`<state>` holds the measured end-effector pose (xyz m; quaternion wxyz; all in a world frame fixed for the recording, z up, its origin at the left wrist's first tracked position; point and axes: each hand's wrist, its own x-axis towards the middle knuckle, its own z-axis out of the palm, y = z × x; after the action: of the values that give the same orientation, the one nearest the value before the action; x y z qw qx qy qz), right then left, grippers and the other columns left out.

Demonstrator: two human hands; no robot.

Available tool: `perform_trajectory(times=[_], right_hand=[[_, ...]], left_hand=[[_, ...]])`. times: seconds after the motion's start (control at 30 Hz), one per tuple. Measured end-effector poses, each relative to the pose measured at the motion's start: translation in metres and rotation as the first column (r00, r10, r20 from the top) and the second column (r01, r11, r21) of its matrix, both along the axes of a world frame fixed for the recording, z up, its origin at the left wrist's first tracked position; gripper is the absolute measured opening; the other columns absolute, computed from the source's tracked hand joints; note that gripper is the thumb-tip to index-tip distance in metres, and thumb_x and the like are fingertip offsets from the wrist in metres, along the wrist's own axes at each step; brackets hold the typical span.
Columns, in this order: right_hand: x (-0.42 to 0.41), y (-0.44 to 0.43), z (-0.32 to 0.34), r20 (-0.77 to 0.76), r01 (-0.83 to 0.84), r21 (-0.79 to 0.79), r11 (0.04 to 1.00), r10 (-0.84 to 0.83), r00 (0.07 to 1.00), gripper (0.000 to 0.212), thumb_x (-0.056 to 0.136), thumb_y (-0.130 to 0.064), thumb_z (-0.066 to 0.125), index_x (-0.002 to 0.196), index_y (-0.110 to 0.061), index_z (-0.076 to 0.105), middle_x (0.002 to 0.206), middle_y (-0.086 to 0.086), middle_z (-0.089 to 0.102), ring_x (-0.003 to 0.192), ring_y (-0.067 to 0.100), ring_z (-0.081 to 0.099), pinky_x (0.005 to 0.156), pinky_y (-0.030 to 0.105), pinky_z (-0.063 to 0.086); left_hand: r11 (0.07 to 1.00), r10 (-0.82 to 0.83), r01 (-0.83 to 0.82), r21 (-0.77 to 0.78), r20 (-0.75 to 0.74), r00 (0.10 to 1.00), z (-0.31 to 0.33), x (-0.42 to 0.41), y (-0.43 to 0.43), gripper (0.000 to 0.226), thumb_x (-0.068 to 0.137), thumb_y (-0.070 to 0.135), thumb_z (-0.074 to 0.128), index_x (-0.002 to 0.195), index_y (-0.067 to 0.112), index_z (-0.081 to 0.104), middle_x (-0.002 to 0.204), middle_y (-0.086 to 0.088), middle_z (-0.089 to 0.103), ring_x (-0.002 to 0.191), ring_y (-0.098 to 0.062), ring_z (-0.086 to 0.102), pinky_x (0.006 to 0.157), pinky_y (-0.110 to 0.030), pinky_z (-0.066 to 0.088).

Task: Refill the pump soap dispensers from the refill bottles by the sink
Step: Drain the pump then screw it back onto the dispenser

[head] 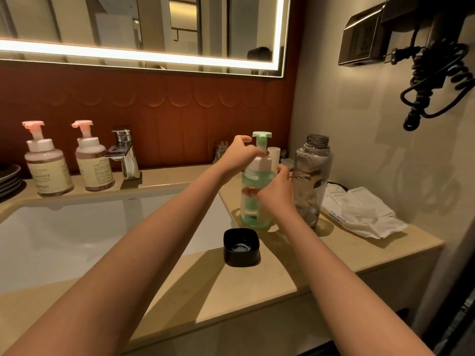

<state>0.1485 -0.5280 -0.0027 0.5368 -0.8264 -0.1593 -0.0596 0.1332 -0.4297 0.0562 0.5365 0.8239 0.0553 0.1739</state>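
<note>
Okay, my left hand [239, 152] curls round the green dispenser's [253, 214] collar and my right hand [276, 191] grips its body on the counter [282, 265] beside the uncapped refill bottle [312, 176], so it's mid-job, with the pink dispensers [47, 165] seemingly untouched.

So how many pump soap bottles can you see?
3. The far-left pink-pump dispenser and the second pink-pump dispenser stand left of the faucet; the green-pump dispenser is right of the sink. None seems hidden.
</note>
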Motion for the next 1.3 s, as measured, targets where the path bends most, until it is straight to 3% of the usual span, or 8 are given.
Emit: perform_trajectory(times=[0.1,0.43,0.7,0.9,0.97,1.07,1.17,1.3], right_hand=[[-0.001,-0.001,0.002,-0.008,-0.010,-0.009,1.000,0.010,1.000,0.090,0.074,-0.021,0.079,0.142,-0.012,0.021,0.138,0.008,0.041,0.127,0.026,0.041,0.101,0.041,0.039],[0.002,-0.001,0.001,-0.020,0.010,-0.005,1.000,-0.011,1.000,0.095,0.071,-0.024,0.082,0.143,-0.011,0.021,0.135,0.009,0.046,0.124,0.027,0.046,0.097,0.040,0.043],[0.002,0.000,0.001,-0.007,0.020,-0.025,0.999,-0.021,1.000,0.096,0.070,-0.025,0.083,0.142,-0.010,0.021,0.135,0.010,0.046,0.124,0.027,0.046,0.096,0.039,0.044],[0.003,0.000,0.000,0.007,0.031,-0.031,0.999,-0.031,1.000,0.097,0.069,-0.026,0.083,0.142,-0.011,0.021,0.134,0.009,0.048,0.124,0.027,0.047,0.097,0.040,0.044],[0.003,-0.001,0.000,0.009,0.027,-0.028,0.999,-0.026,1.000,0.095,0.071,-0.025,0.083,0.142,-0.011,0.021,0.134,0.009,0.048,0.124,0.027,0.048,0.097,0.040,0.043],[0.003,-0.001,0.000,0.011,0.027,-0.029,0.999,-0.027,1.000,0.094,0.070,-0.025,0.083,0.141,-0.011,0.022,0.133,0.008,0.049,0.122,0.026,0.049,0.096,0.039,0.044],[0.003,-0.001,0.001,0.012,0.029,-0.043,0.999,-0.029,1.000,0.095,0.070,-0.027,0.083,0.141,-0.010,0.022,0.133,0.009,0.049,0.122,0.026,0.049,0.094,0.037,0.045],[0.003,0.000,0.002,0.008,0.028,-0.052,0.998,-0.027,1.000,0.096,0.071,-0.027,0.082,0.143,-0.010,0.020,0.134,0.010,0.048,0.122,0.027,0.049,0.094,0.036,0.045]], left_hand=[[0.999,0.030,-0.029,-0.031,0.037,0.999,-0.005,0.002,-0.002,0.078,0.078,0.029,0.074,0.137,0.007,0.028,0.129,-0.009,0.054,0.105,-0.016,0.051,0.087,-0.030,0.040],[0.995,-0.026,0.026,-0.094,0.000,1.000,0.002,-0.001,0.003,0.076,0.083,-0.002,0.063,0.144,0.007,0.019,0.124,-0.014,0.058,0.119,-0.024,0.050,0.100,-0.039,0.037],[0.999,0.004,-0.003,0.046,-0.031,0.999,0.006,0.005,0.007,0.061,0.086,-0.005,0.053,0.140,-0.002,0.026,0.083,-0.002,0.055,0.073,-0.005,0.050,0.064,-0.018,0.041],[0.999,0.030,-0.029,-0.030,0.014,0.999,-0.002,0.010,0.007,0.062,0.085,0.018,0.063,0.136,0.005,0.031,0.122,-0.006,0.048,0.107,-0.018,0.047,0.084,-0.031,0.040],[0.999,0.005,-0.004,-0.054,0.018,1.000,-0.004,0.007,0.005,0.074,0.080,0.027,0.072,0.137,0.007,0.028,0.120,-0.005,0.051,0.106,-0.017,0.049,0.085,-0.031,0.040],[0.996,-0.036,0.039,-0.085,0.037,0.999,-0.008,0.006,0.008,0.080,0.077,0.016,0.074,0.139,0.009,0.023,0.125,-0.010,0.057,0.111,-0.021,0.054,0.089,-0.036,0.042],[0.988,-0.092,0.097,-0.122,0.045,0.995,-0.008,0.003,0.012,0.078,0.081,0.007,0.069,0.140,0.010,0.018,0.117,-0.009,0.061,0.107,-0.020,0.056,0.087,-0.034,0.041],[0.997,-0.073,0.074,-0.031,0.050,0.996,-0.004,0.000,0.011,0.061,0.083,0.004,0.065,0.135,0.005,0.031,0.107,-0.004,0.058,0.104,-0.018,0.054,0.085,-0.029,0.045]])
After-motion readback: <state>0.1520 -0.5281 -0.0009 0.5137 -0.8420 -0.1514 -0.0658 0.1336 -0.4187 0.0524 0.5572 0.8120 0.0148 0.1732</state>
